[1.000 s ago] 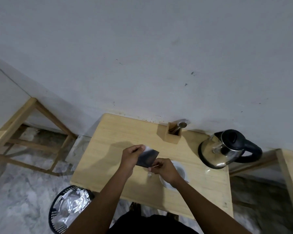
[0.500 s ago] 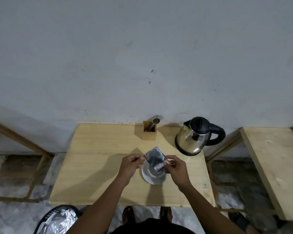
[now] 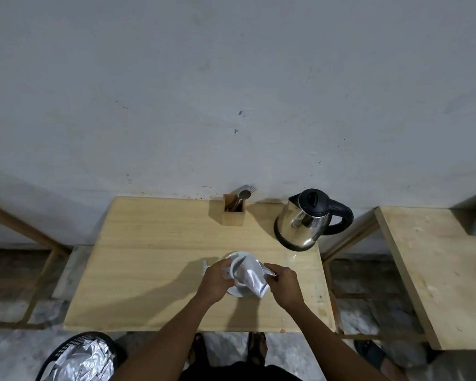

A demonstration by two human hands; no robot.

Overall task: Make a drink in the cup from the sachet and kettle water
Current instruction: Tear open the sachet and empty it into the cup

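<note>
A white cup (image 3: 237, 264) stands on a white saucer (image 3: 232, 292) near the middle of the wooden table (image 3: 149, 257). A silver sachet (image 3: 251, 280) hangs tilted over the cup, its lower end toward me. My right hand (image 3: 283, 284) pinches the sachet's upper right corner. My left hand (image 3: 217, 283) is curled against the cup's left side, fingers on its rim. The sachet hides the inside of the cup. The steel kettle (image 3: 302, 225), with a black lid and handle, stands at the back right of the table.
A wooden holder (image 3: 233, 214) with spoons and a fork stands at the back by the wall. A small white scrap (image 3: 204, 266) lies left of my left hand. A black bin (image 3: 77, 358) holding silver wrappers sits on the floor at lower left. A second table (image 3: 429, 270) is to the right.
My view swung right and centred on the table. The sachet went from being held by both hands to tilting over the cup in my right hand alone, while my left hand dropped to the cup.
</note>
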